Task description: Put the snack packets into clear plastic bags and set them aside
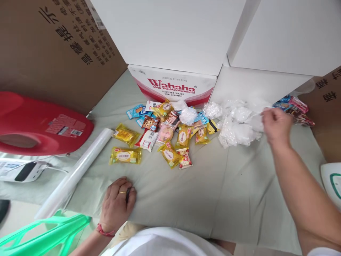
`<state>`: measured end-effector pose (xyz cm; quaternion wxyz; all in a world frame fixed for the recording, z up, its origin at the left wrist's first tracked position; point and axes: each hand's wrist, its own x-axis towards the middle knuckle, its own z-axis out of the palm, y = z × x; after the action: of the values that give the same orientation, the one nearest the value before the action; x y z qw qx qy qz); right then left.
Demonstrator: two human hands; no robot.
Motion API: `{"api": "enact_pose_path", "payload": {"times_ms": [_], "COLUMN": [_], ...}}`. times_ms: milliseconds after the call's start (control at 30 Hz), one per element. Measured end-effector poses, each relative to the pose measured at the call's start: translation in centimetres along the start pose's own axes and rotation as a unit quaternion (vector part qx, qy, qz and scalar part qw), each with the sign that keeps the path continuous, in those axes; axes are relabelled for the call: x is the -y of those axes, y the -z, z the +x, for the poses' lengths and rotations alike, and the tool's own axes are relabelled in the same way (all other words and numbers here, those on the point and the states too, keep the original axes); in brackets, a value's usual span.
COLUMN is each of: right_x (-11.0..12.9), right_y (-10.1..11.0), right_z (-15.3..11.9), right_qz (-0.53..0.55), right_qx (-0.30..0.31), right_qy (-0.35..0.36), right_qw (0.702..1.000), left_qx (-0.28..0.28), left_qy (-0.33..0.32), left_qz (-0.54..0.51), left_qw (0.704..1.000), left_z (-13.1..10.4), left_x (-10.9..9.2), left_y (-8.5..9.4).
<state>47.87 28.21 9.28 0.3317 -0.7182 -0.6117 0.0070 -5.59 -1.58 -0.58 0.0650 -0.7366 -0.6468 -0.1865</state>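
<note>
My left hand [118,199] rests near the table's front edge, fingers curled around a small dark thing that I cannot make out. At the right, my right hand [277,124] pinches the edge of the crumpled clear plastic [241,122]. Left of that plastic lies a pile of wrapped snacks, with a yellow packet [183,136], a red and white packet [147,139] and a patterned packet [184,158] among them. Two yellow packets lie apart at the left, an upper one [125,135] and a lower one [125,155].
A Wahaha box [176,85] stands behind the pile, below large white boxes [170,32]. At the left are a red jug [39,124], a plastic film roll [77,170] and a green stool [48,231]. More snack packets [295,106] lie behind my right hand.
</note>
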Motion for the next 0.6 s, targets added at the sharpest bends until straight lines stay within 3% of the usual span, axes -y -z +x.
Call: {"api": "enact_pose_path", "payload": {"times_ms": [100,167,233,300,400,500,567,600], "right_x": [5.8,7.9,8.9,9.4,10.5,12.5,13.9,14.6], "right_y": [-1.9,-2.7,-2.7,-1.8,0.1,1.2,1.1,0.9], "right_z": [-3.7,-4.9,-5.8,-7.5,-12.9,-20.2,-24.4,-26.1], "right_qz": [-0.024,-0.061,-0.032,0.057,0.175,0.219,0.224,0.222], "right_qx": [0.153,0.182,0.136,0.05,-0.035,-0.042,-0.021,-0.001], "right_qy": [0.013,0.015,0.023,0.016,-0.02,-0.025,0.003,0.025], "right_qw": [0.988,0.981,0.99,0.997,0.984,0.975,0.974,0.975], "left_qx": [-0.004,-0.006,-0.014,-0.028,-0.001,0.121,0.202,0.243], "left_qy": [0.021,0.033,0.042,0.07,0.139,0.18,0.209,0.23], "left_qz": [-0.02,-0.048,-0.1,-0.169,-0.298,-0.465,-0.59,-0.646], "left_qw": [1.0,0.998,0.994,0.983,0.944,0.858,0.754,0.686], "left_z": [0.0,0.0,0.0,0.2,0.9,2.9,4.9,6.1], "left_x": [-0.1,0.0,-0.1,-0.8,-3.4,-7.6,-10.5,-11.8], "left_y": [-0.1,0.1,0.5,1.2,2.5,3.3,3.2,2.9]}}
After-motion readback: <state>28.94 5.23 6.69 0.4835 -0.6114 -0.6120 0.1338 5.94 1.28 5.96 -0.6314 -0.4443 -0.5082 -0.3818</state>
